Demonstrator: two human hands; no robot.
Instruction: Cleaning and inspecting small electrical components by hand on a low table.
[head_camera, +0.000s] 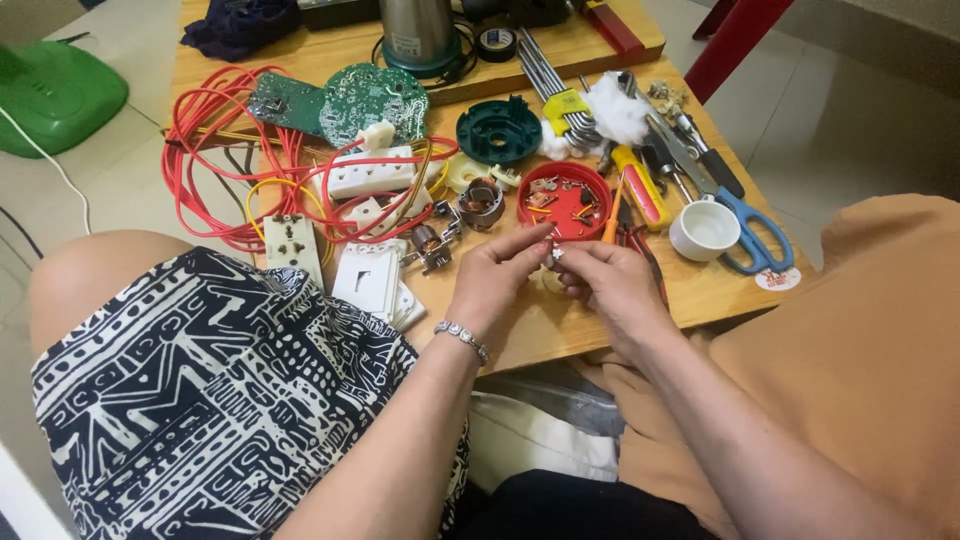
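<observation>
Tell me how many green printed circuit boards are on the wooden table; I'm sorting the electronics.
2. A round green circuit board lies at the table's far side, and a smaller rectangular green circuit board touches its left edge. Red wires may hide others.

Soft, even daylight fills the scene; shadows under the hands stay faint; a mild sheen lies on the pale wooden table (700, 290); focus holds sharp at centre; wide-angle stretch bends the frame's edges slightly.

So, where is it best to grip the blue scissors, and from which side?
Probably by the blue handle loops, coming from the near table edge. The loops point toward the person and lie free, while the blades run away into the crowded tools.
</observation>
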